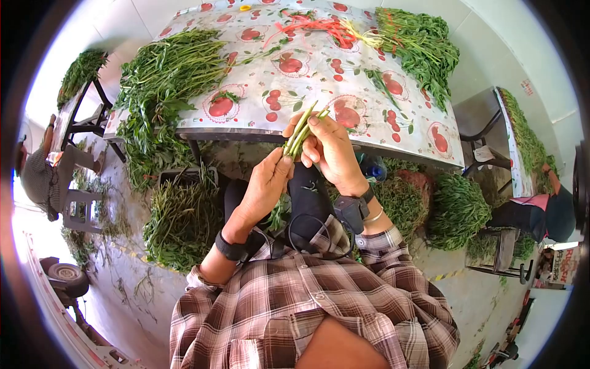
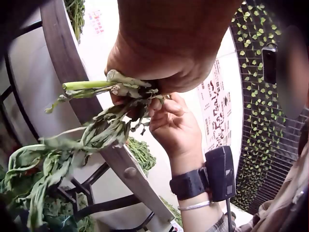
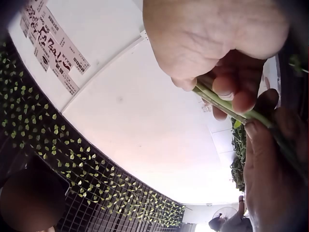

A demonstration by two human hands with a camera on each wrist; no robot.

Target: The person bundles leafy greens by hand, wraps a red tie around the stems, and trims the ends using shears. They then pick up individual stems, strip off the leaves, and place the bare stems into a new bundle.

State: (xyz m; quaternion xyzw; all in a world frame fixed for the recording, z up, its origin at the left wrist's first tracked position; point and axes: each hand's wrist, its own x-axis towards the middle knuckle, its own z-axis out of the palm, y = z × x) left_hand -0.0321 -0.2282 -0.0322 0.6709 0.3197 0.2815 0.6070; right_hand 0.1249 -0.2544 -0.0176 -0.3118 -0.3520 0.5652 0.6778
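Note:
A few green plant stems (image 1: 300,132) are held between both hands in front of the chest, just over the table's near edge. My left hand (image 1: 263,183) pinches them low down between thumb and fingers. Higher up, my right hand (image 1: 335,150) holds the same stems, its thumb lying along them near the cut ends. In the left wrist view, limp, wilted leaves (image 2: 63,159) trail from the bundle below my left hand (image 2: 164,53). The right wrist view shows the stems (image 3: 219,102) passing from the right palm to the left thumb.
The table (image 1: 246,92) has a fruit-print cover. On it lie a large leafy pile (image 1: 166,74), another bunch (image 1: 421,52) and red ties (image 1: 313,26). Greens stand by the legs in a crate (image 1: 184,215) and a heap (image 1: 458,212). People sit at tables on both sides.

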